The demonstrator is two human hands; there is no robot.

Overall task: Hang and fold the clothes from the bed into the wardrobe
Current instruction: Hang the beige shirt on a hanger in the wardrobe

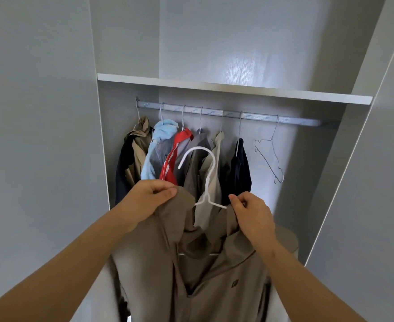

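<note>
Fingers of left hand (149, 198) and right hand (253, 214) curled tight on brown jacket (214, 287)

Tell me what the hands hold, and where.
The left hand and right hand each pinch a shoulder of the taupe jacket on the white hanger.

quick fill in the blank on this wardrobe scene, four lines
1. The left hand and right hand grip a taupe jacket whose hanger is ____.
2. The bare wire hanger hangs at the ____ end of the rail.
3. The striped garment beside the light blue garment is ____.
4. The shelf lies ____ the rail.
Missing: white; right; red; above.
</note>
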